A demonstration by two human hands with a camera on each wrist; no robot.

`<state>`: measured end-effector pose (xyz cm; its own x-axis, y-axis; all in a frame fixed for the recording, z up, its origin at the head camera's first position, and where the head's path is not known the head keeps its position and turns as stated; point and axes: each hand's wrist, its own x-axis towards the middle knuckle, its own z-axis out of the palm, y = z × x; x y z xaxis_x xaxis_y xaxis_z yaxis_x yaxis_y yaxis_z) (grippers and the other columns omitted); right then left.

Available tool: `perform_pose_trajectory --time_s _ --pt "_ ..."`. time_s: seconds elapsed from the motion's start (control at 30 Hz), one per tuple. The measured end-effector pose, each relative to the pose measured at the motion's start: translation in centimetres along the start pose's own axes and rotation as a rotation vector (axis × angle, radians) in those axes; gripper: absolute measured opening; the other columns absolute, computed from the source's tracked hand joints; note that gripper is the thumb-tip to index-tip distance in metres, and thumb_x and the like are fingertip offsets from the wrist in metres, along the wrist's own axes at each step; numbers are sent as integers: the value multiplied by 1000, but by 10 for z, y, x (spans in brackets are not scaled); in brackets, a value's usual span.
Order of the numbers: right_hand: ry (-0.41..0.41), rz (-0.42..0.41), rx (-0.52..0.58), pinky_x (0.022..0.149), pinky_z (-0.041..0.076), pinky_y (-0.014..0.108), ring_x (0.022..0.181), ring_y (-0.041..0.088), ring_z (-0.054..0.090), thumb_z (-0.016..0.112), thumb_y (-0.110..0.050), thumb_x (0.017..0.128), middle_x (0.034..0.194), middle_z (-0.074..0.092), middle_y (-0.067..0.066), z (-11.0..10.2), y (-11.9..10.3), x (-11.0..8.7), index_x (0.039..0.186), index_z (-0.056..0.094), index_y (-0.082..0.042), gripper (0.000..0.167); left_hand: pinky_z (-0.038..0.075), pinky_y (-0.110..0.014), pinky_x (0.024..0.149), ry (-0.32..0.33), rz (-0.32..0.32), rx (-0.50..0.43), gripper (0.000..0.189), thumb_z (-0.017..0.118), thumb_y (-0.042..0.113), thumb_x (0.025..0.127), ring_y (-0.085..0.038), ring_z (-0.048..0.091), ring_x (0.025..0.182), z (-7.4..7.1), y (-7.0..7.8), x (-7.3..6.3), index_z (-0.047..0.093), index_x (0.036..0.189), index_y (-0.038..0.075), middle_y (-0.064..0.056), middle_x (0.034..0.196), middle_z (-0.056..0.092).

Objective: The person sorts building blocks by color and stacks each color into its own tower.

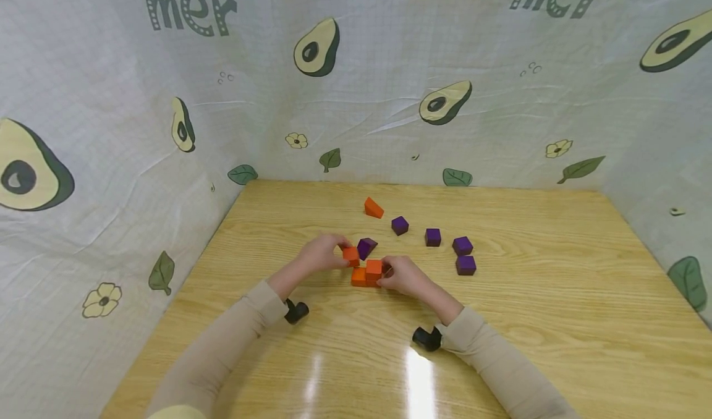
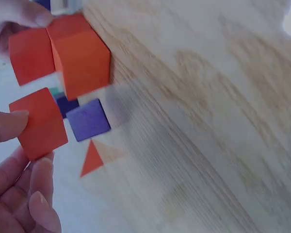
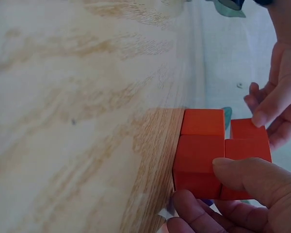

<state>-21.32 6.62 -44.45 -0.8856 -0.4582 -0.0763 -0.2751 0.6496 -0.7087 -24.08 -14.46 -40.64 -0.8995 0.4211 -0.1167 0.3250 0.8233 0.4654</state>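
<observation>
Between the thumb and fingers of my left hand [image 1: 324,253] is a red-orange cube [image 2: 40,124], raised above the wood. Right beside it, two red-orange cubes stand side by side on the table, the left one [image 1: 358,277] bare on top. Another red-orange cube [image 1: 374,267] sits on the right one [image 3: 199,158]. My right hand [image 1: 406,275] grips this stack from the right, its thumb across the seam between upper and lower cubes. Just behind the cubes lies a purple triangular block [image 1: 366,248].
Several purple cubes [image 1: 432,237] are scattered at the back right of the wooden table [image 1: 534,270]. A red-orange triangular block [image 1: 373,208] lies farther back. Patterned cloth [image 1: 378,97] hangs along the back and sides. Black wrist cameras [image 1: 427,338] jut from both sleeves.
</observation>
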Motion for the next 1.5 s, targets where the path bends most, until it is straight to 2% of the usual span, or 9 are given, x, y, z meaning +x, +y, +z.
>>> perform_pose_trajectory --time_s 0.17,0.47,0.63,0.83,1.07,1.27,1.5 --pt "3 9 -10 69 51 27 77 15 61 71 -8 78 90 65 8 -1 0 0 103 61 2 29 46 -35 86 -36 66 9 32 71 16 78 -23 58 101 3 5 -6 65 109 9 -3 105 64" --pt "8 20 8 70 51 28 80 17 63 71 -8 78 93 66 9 0 1 0 103 62 1 28 46 -37 87 -68 75 -37 34 71 18 79 -22 57 103 9 6 -8 64 111 10 -4 109 63" --pt "4 26 22 68 51 27 78 16 63 70 -8 78 94 66 9 1 1 -2 104 62 0 28 45 -36 88 -89 76 -30 34 71 18 79 -22 57 104 12 6 -7 64 111 10 -4 111 63" --pt "10 38 -3 67 50 27 75 13 62 71 -10 78 93 66 8 1 0 -1 104 62 -1 29 45 -38 89 -99 94 -57 34 70 16 80 -23 56 104 13 6 -7 63 112 9 -6 111 62" --pt "12 36 -44 73 51 31 80 16 62 71 -12 78 95 67 9 0 -2 0 104 62 -1 29 44 -39 90 -92 52 -81 43 73 20 78 -21 56 102 16 0 -7 60 117 8 -5 106 63" --pt "34 41 -76 71 50 30 77 15 60 71 -12 78 94 67 8 2 -2 0 105 61 -1 30 45 -36 88 -91 15 -86 32 74 19 77 -17 59 95 24 -3 -7 64 105 8 -1 97 65" --pt "42 44 -75 68 49 29 73 13 58 70 -11 79 96 67 10 4 -3 -2 106 60 0 31 45 -36 89 -97 -12 -67 32 74 20 77 -19 59 97 28 -2 -6 65 105 6 -3 98 66"
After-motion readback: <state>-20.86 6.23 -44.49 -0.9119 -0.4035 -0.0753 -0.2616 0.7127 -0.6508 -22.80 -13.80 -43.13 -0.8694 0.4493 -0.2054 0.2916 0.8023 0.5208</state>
